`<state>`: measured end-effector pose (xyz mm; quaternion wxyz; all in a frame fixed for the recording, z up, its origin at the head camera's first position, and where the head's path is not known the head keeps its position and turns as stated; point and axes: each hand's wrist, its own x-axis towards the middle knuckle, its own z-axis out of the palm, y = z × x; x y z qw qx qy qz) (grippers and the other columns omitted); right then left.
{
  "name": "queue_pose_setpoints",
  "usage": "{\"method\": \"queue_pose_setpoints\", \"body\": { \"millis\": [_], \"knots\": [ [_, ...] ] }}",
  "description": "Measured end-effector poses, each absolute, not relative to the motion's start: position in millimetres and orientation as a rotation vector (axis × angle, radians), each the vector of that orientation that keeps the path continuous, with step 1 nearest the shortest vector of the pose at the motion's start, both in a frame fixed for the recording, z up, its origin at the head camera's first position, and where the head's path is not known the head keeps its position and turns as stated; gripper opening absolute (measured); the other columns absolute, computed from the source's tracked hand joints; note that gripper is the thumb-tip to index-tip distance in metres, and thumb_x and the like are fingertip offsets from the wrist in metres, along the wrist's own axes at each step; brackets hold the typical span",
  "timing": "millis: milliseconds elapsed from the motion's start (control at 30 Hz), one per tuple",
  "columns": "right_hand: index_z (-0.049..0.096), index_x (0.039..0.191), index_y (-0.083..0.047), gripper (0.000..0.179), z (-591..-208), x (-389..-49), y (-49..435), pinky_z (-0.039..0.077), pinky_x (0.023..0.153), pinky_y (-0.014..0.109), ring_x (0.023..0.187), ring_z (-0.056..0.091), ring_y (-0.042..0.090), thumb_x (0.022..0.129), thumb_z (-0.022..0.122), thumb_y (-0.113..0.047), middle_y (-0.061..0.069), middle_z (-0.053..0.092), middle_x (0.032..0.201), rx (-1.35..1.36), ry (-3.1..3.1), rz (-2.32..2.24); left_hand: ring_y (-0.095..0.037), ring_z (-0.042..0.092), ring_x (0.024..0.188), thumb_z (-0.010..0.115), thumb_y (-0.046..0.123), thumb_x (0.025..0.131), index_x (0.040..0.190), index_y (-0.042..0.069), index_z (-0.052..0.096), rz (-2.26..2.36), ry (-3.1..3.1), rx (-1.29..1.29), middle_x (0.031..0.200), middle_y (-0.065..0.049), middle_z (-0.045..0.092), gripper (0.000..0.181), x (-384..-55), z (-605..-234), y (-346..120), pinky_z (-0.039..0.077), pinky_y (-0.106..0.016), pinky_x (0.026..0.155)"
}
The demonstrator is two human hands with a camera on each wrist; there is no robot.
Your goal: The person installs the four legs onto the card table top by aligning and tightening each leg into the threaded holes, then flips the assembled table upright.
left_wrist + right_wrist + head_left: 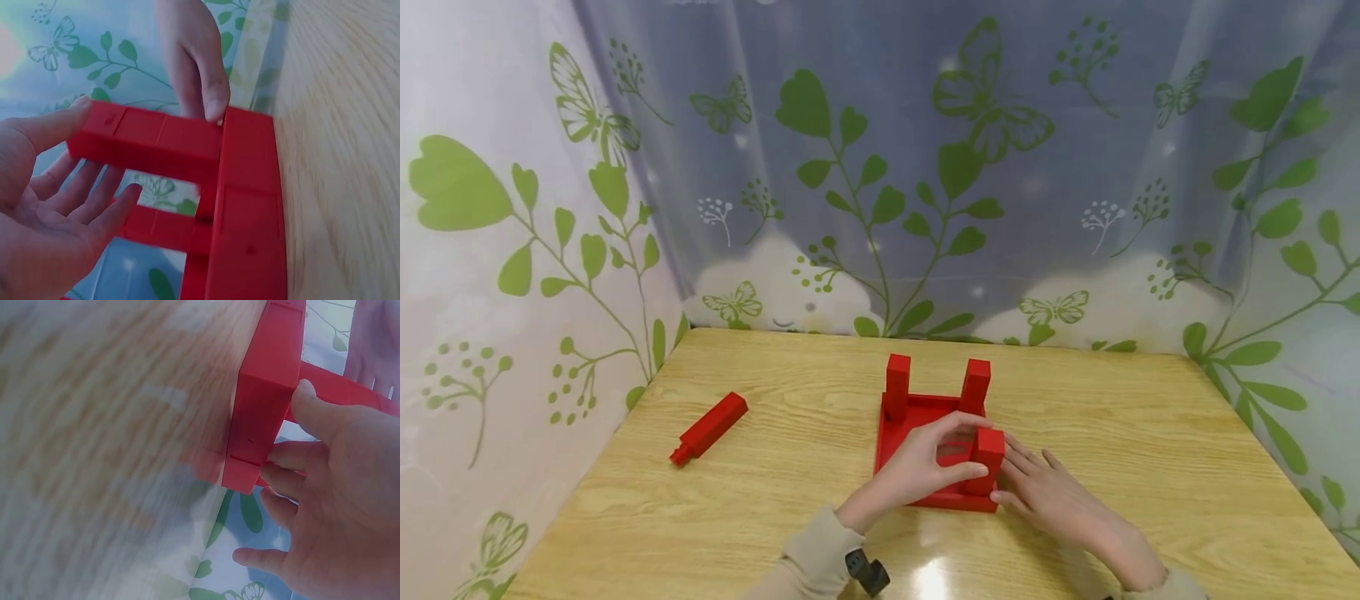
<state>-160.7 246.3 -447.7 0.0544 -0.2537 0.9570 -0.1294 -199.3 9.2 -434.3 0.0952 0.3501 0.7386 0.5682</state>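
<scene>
A square red panel (895,442) with a raised rim lies flat on the table, with three square red legs standing at its corners. My left hand (913,462) grips the near right leg (989,450) near its top, thumb on one side and fingers on the other. At that leg's foot, my right hand (1063,500) touches the right side of the panel. Its thumb (312,412) rests by the corner where leg and panel meet. The back left leg (898,387) and back right leg (976,382) stand upright, untouched by either hand.
A loose red leg (711,427) with a narrower, stepped end lies on the left part of the wooden table (790,467). Curtains (880,167) printed with leaves and butterflies enclose the table at the back and both sides.
</scene>
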Motion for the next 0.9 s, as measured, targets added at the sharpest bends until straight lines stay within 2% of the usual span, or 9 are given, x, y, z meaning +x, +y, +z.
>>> {"method": "queue_pose_setpoints", "body": {
  "millis": [133,400,633,900],
  "knots": [
    [0.046,0.151,-0.002,0.069,-447.9,-160.9,245.7,0.027,0.110,0.075,0.146,0.034,0.044,0.102,0.054,-0.050,0.021,0.038,0.159,-0.771,2.904,-0.419,-0.012,0.062,0.122,0.076,0.022,0.093,0.140,0.019,0.057,1.669,2.220,1.039,0.135,0.005,0.063,0.051,-201.6,-433.4,-4.6,0.050,-0.033,0.106],
    [0.046,0.151,-0.002,0.069,-449.5,-160.3,245.8,0.028,0.110,0.074,0.148,0.030,0.043,0.102,0.052,-0.050,0.021,0.036,0.160,-0.767,2.907,-0.414,-0.023,0.060,0.126,0.076,0.018,0.093,0.139,0.011,0.057,1.684,2.299,0.973,0.137,-0.003,0.063,0.050,-210.7,-431.6,-47.4,0.046,-0.050,0.108],
    [0.045,0.152,-0.002,0.069,-452.0,-160.8,246.8,0.028,0.110,0.074,0.148,0.031,0.043,0.103,0.051,-0.050,0.022,0.035,0.160,-0.771,2.910,-0.421,-0.030,0.059,0.128,0.075,0.015,0.093,0.140,0.008,0.057,1.649,2.472,0.853,0.138,-0.008,0.063,0.050,-221.9,-435.0,-97.0,0.047,-0.051,0.107],
    [0.046,0.151,-0.002,0.067,-451.4,-160.4,246.6,0.028,0.109,0.074,0.148,0.031,0.043,0.103,0.051,-0.049,0.022,0.036,0.159,-0.784,2.911,-0.425,-0.036,0.059,0.127,0.076,0.014,0.092,0.139,0.003,0.057,1.605,2.696,0.691,0.136,-0.017,0.063,0.051,-233.5,-433.4,-155.9,0.047,-0.058,0.104]
  ]
}}
